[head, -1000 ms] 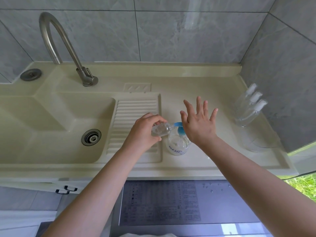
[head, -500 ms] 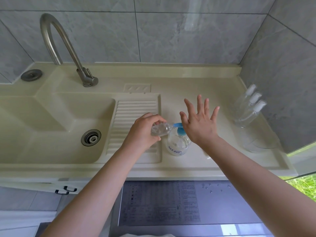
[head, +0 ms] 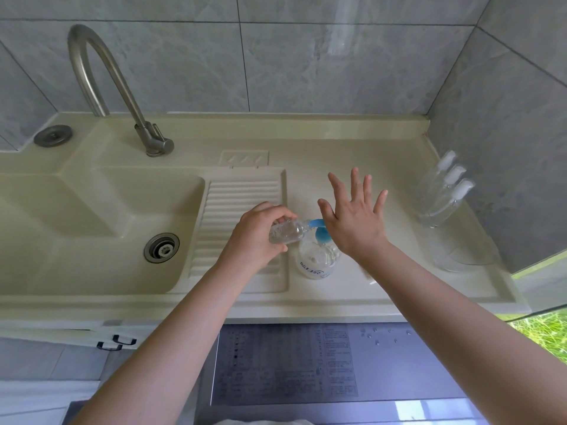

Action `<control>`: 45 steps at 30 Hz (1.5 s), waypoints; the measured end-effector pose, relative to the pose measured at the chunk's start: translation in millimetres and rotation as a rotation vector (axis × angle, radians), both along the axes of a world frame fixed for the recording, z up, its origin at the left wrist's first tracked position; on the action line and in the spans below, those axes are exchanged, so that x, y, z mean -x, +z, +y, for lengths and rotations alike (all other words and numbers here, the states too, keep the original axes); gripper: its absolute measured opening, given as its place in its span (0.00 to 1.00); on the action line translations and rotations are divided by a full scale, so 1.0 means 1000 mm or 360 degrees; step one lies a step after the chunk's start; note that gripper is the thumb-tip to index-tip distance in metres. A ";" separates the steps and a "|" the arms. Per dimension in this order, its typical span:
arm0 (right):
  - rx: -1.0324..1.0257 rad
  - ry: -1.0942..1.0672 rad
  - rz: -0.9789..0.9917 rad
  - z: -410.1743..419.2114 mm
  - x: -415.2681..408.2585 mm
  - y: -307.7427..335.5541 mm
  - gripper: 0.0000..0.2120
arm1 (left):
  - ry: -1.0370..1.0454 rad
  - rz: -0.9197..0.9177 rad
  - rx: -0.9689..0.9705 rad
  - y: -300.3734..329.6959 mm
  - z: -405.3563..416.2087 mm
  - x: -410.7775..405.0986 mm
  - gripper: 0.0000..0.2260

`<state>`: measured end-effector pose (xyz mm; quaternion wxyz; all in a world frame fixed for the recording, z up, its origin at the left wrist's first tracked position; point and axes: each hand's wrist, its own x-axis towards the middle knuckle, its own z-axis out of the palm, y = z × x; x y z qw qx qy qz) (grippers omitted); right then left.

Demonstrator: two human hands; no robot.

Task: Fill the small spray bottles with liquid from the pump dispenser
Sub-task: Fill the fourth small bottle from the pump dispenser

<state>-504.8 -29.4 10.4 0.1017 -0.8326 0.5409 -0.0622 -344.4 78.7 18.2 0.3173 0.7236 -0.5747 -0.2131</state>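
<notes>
A clear pump dispenser (head: 316,259) with a blue pump head (head: 322,234) stands on the cream counter, right of the ribbed drainboard. My left hand (head: 256,237) grips a small clear spray bottle (head: 287,233), tilted on its side with its mouth against the blue nozzle. My right hand (head: 356,217) is over the pump head with fingers spread straight, its palm on the pump top. Three more small spray bottles (head: 441,194) with white caps lean together at the counter's far right.
A sink basin (head: 92,228) with a metal drain lies to the left, below a curved steel tap (head: 122,96). The ribbed drainboard (head: 242,197) is under my left hand. A clear plastic container (head: 460,253) sits at the right by the tiled wall.
Both hands stay nearly still at the pump; my right hand shifts only slightly over the pump head while the small bottle remains at the nozzle.
</notes>
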 end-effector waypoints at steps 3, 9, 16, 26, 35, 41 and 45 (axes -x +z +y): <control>0.0008 0.0019 -0.0013 -0.001 -0.001 0.001 0.26 | 0.0002 -0.0007 0.0010 0.000 0.000 0.001 0.26; -0.0089 0.0021 -0.0029 0.001 -0.003 -0.012 0.25 | -0.0003 0.0005 0.0023 -0.003 0.000 0.000 0.27; -0.0050 0.0059 -0.0122 -0.002 -0.002 -0.003 0.26 | 0.0009 -0.0004 0.0023 -0.003 0.000 -0.002 0.27; 0.0075 0.0143 0.0089 -0.005 0.001 -0.003 0.27 | -0.0001 -0.0012 -0.0014 0.000 -0.002 0.002 0.26; 0.0048 0.0187 0.0113 -0.005 -0.001 -0.003 0.26 | -0.0013 -0.0017 0.0001 -0.001 -0.002 -0.001 0.26; -0.0074 0.0155 -0.0034 -0.008 0.001 0.001 0.27 | -0.0025 -0.0028 -0.0001 -0.004 -0.003 -0.001 0.27; -0.0126 0.0160 -0.0056 -0.008 -0.001 0.002 0.27 | -0.0026 -0.0020 0.0011 -0.003 -0.003 -0.001 0.26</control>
